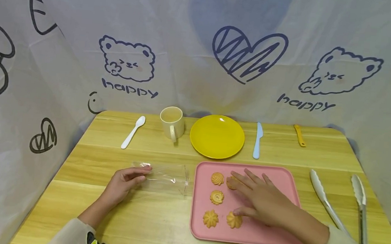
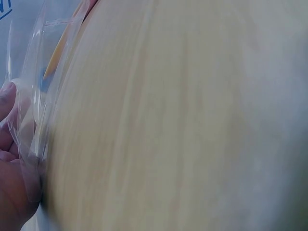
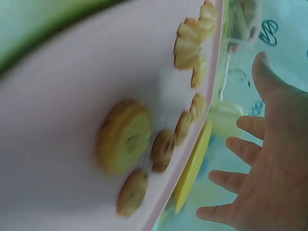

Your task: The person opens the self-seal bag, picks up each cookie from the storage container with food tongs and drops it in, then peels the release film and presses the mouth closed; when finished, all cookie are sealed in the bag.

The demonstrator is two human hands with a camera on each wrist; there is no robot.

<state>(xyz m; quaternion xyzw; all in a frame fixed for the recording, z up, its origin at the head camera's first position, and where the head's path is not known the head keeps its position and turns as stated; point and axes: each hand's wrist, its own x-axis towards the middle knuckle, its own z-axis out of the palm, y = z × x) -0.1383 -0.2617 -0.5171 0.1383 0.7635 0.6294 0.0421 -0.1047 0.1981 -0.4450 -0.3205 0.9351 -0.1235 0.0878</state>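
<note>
My left hand (image 1: pixel 123 183) holds a clear plastic bag (image 1: pixel 167 177) at its left end, between thumb and fingers, on the left half of the table. In the left wrist view the see-through film (image 2: pixel 33 91) stands against that hand's fingers. My right hand (image 1: pixel 267 202) is spread, palm down, over a pink tray (image 1: pixel 200 231), holding nothing. Several swirled butter cookies lie on the tray, among them a star-shaped cookie (image 1: pixel 211 218); the hand hides others. The right wrist view shows a round cookie (image 3: pixel 124 137) below the hand.
Along the back edge lie a white spoon (image 1: pixel 134 131), a cream mug (image 1: pixel 172 123), a yellow plate (image 1: pixel 217 136), a light-blue knife (image 1: pixel 258 141) and an orange handle-like piece (image 1: pixel 299 135). Metal tongs (image 1: pixel 362 210) spread at the right, partly behind my sleeve. Printed cloth (image 1: pixel 188 40) surrounds the table.
</note>
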